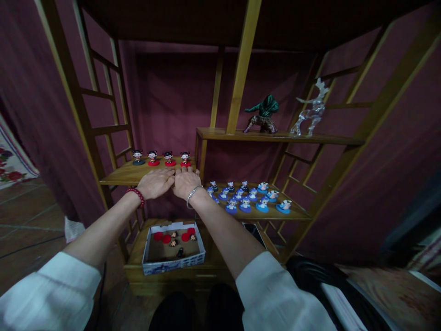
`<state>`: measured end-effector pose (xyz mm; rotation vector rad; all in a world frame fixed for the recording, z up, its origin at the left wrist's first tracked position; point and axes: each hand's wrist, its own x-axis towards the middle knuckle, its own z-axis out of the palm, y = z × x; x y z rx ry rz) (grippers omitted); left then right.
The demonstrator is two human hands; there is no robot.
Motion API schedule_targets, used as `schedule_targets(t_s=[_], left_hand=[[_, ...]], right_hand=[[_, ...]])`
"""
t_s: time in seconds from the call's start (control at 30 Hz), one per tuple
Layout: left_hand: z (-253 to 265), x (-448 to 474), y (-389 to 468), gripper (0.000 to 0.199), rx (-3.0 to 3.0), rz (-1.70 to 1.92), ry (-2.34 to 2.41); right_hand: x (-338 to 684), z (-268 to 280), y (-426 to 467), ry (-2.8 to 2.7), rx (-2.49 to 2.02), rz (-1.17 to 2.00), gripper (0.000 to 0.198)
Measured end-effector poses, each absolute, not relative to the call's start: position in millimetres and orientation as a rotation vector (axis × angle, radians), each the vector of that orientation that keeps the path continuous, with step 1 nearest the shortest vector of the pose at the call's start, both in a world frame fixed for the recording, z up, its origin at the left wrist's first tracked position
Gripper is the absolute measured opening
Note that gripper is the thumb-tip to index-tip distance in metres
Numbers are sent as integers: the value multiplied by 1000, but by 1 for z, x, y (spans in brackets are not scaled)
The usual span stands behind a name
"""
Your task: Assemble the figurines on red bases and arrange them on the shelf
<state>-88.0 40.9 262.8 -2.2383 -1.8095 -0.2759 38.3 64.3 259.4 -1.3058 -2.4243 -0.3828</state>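
My left hand [156, 183] and my right hand [187, 182] meet at the front edge of the upper left shelf [120, 175], seen from the back. Their fingers are bent close together, and whatever they may hold is hidden beneath them. Just beyond my fingers stands a figurine with black hair buns on a red base [185, 159]. To its left are two more red-based figurines [168, 159] and one on a dark base [138, 157], all in a row. A red bead bracelet [137, 195] circles my left wrist, a silver bangle [193, 196] my right.
Below, an open cardboard box [174, 265] holds red discs and small figurine parts. Several blue and purple figurines [245, 204] crowd the lower right shelf. Above them stand a dark green crouching statue [263, 115] and a clear deer [312, 112]. A wooden upright [243, 69] divides the rack.
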Motion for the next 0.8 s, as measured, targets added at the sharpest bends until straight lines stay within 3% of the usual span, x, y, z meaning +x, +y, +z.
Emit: schedule_targets(t_s=[0.8], left_hand=[[270,-108,20,62,-2197,-366,-1913]], right_hand=[[39,259,61,-2408,-1301,-392,45]])
